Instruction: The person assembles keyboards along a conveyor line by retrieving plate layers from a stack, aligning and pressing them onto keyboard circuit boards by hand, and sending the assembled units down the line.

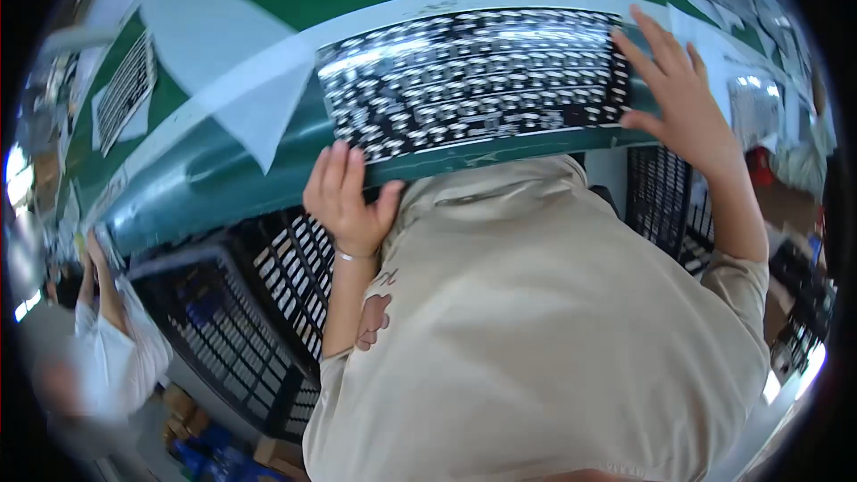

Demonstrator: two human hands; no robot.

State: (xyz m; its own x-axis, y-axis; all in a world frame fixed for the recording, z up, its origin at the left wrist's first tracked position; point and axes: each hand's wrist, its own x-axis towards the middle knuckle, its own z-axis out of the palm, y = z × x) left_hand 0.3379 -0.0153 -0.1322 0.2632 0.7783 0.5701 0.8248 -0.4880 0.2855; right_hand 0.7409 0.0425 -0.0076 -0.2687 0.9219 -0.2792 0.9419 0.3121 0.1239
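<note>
A black sheet with rows of small white marks lies on the green work surface, close to its front edge. At the sheet's lower left corner is my left hand, its fingers together and the thumb held apart, with nothing visible in it. My right hand rests at the sheet's right edge, fingers spread, the fingertips on or just beside the edge. Whether the fingertips press on the sheet is hard to tell. A thin band circles my left wrist.
A translucent white sheet lies left of the black sheet. Farther left is a smaller patterned sheet. Black plastic crates stand below the front edge. A co-worker in white is at the far left. A clear wrapped bundle lies at the right.
</note>
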